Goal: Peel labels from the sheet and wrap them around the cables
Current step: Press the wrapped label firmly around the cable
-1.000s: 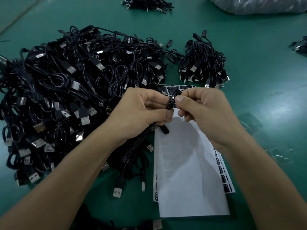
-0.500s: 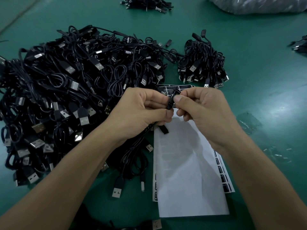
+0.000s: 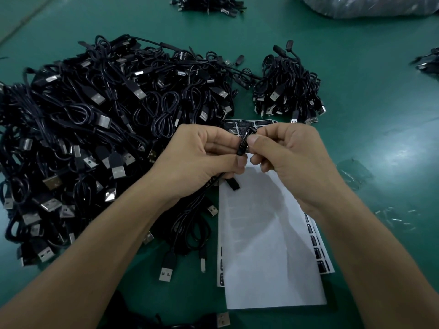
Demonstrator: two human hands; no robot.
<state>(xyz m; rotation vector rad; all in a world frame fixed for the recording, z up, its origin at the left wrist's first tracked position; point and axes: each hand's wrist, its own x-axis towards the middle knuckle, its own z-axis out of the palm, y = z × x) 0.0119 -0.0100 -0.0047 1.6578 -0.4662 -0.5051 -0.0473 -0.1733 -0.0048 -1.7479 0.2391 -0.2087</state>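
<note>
A single wide-angle view, worn on the person's head, faces forward and steeply down onto the green table (image 3: 370, 67). It sits close: both forearms enter from the bottom corners, and the left hand (image 3: 202, 160) and right hand (image 3: 292, 160) meet on a cable (image 3: 244, 143) just above centre. The large cable heap (image 3: 95, 138) fills the left half, running off the left edge; a smaller heap (image 3: 289, 91) lies above and right of centre. The label sheet (image 3: 268, 233) lies under the hands toward the bottom edge. The table's far part reaches the top edge, where a plastic bag (image 3: 368, 5) is cut off
</note>
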